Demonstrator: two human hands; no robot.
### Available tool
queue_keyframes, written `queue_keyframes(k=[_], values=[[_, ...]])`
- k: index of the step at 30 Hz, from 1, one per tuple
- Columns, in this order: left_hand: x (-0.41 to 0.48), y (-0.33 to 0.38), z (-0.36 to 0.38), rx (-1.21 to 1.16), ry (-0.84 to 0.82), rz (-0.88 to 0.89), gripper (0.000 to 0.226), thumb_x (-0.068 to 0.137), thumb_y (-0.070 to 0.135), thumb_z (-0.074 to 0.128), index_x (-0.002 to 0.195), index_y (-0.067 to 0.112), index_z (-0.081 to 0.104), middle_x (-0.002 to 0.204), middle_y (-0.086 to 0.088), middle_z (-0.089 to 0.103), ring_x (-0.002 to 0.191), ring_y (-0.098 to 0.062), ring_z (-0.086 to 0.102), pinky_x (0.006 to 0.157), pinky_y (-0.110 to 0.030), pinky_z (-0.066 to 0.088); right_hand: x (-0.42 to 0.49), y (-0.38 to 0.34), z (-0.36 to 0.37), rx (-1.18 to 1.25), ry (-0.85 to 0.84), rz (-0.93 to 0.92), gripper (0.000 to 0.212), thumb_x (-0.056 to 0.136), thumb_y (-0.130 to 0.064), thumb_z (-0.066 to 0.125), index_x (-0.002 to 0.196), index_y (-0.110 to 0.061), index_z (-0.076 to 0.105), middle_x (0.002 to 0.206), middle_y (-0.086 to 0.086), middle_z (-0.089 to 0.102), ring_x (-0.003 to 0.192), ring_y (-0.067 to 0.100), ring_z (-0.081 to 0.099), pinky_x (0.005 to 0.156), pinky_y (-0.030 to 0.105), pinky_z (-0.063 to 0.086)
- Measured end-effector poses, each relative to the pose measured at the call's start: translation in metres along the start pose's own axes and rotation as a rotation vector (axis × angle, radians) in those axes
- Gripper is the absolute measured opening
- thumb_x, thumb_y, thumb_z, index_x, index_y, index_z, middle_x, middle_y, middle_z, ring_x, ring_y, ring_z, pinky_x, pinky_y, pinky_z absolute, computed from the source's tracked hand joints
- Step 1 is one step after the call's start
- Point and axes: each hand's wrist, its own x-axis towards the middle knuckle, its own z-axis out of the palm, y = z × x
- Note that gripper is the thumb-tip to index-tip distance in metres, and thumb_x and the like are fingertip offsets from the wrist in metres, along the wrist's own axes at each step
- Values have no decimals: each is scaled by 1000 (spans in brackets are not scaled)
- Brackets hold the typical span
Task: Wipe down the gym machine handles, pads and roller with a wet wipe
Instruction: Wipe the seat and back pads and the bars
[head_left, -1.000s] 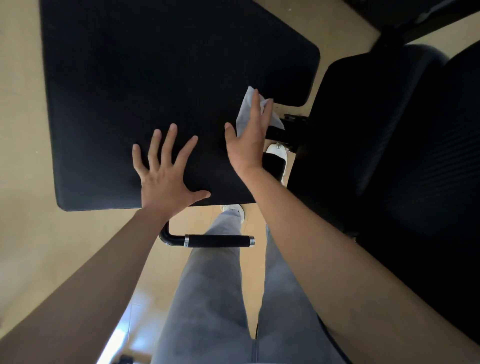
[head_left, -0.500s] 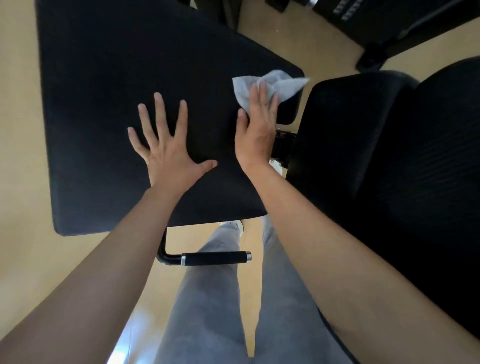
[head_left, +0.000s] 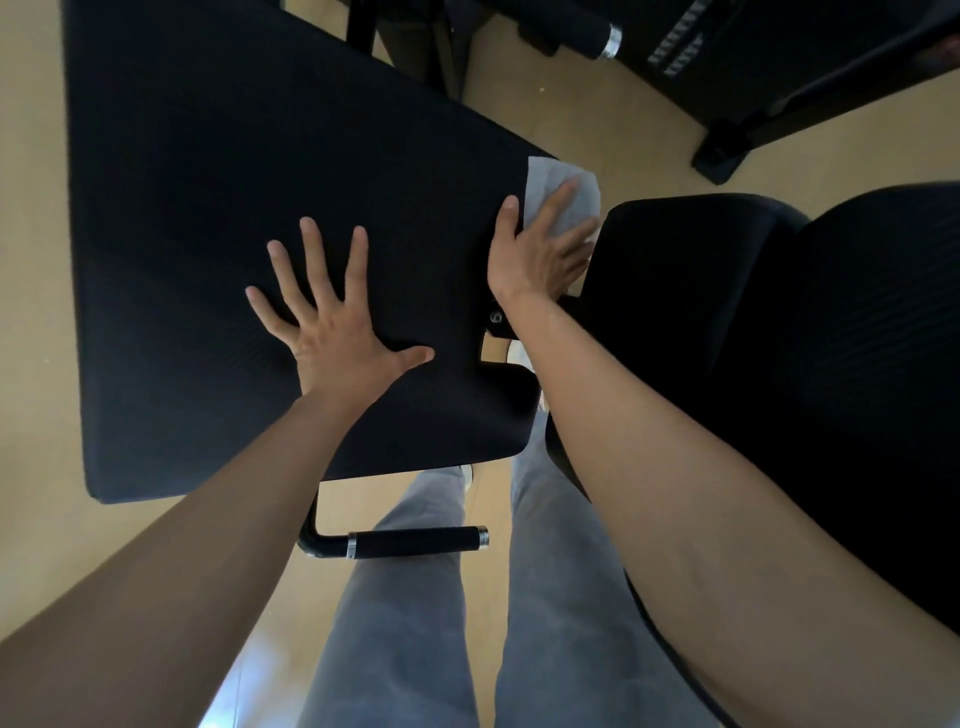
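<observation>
The wet wipe (head_left: 569, 179) lies right of centre in the upper half of the frame, pressed against the right edge of the large black pad (head_left: 249, 208), where that pad nearly meets a second black pad (head_left: 779, 364) on the right. It is a thin, pale, crumpled sheet. It looks limp and light and will likely bunch or fold under a sliding palm, so flat pressure across most of its area should suit it better than a pinch at one corner.

The right hand (head_left: 540, 254) covers the wipe's lower part with straight fingers (head_left: 558, 200) laid flat on it and the thumb resting on the pad beside it. It is pressing the wipe rather than gripping it. The left hand (head_left: 332, 322) rests palm-down near the middle of the large pad, fingers spread wide and holding nothing. It appears to be steadying the pad.

The pad's surface looks smooth, firm and faintly ribbed, so the damp sheet should glide over it. The edge is rounded, and the wipe could slip off into the gap there.

Below the pad, a black handle (head_left: 415, 542) with chrome end rings juts out in the lower centre. A similar chrome-capped cylinder (head_left: 576, 26) sits at the top edge, and it cannot be told whether that is a handle or a roller. Grey trousers (head_left: 400, 649) and a tan floor (head_left: 31, 312) fill the rest of the frame.
</observation>
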Motion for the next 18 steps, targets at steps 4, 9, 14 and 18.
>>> queue_keyframes(k=[4, 9, 14, 18], values=[[0, 1, 1, 12, -3, -2, 148, 54, 83, 77, 162, 34, -12, 170, -13, -17, 154, -46, -14, 116, -76, -4, -16, 0, 7, 95, -29, 71, 85, 101, -64, 32, 160, -27, -17, 165, 26, -15, 154, 46, -5, 125, 55, 1], [1, 1, 2, 20, 4, 1, 148, 54, 84, 76, 162, 33, -13, 170, -14, -17, 154, -47, -14, 116, -76, -2, -38, 7, 15, 187, -28, 90, 83, 103, -57, 38, 162, -24, -8, 166, 25, -14, 154, 44, 6, 124, 52, 20], [1, -2, 7, 21, 21, 14, 149, 55, 86, 74, 162, 32, -13, 170, -15, -16, 154, -48, -13, 116, -77, -1, -54, 25, 24, 355, 160, -36, 54, 101, -28, 62, 151, -13, 47, 154, 13, 44, 135, 32, 52, 107, 38, 49], [1, -4, 9, 16, 38, 31, 148, 54, 87, 73, 163, 31, -11, 170, -15, -14, 154, -48, -12, 116, -77, -2, -73, 33, 28, 426, 150, -166, 39, 97, -13, 67, 136, -10, 62, 129, 9, 67, 120, 24, 64, 98, 23, 49]])
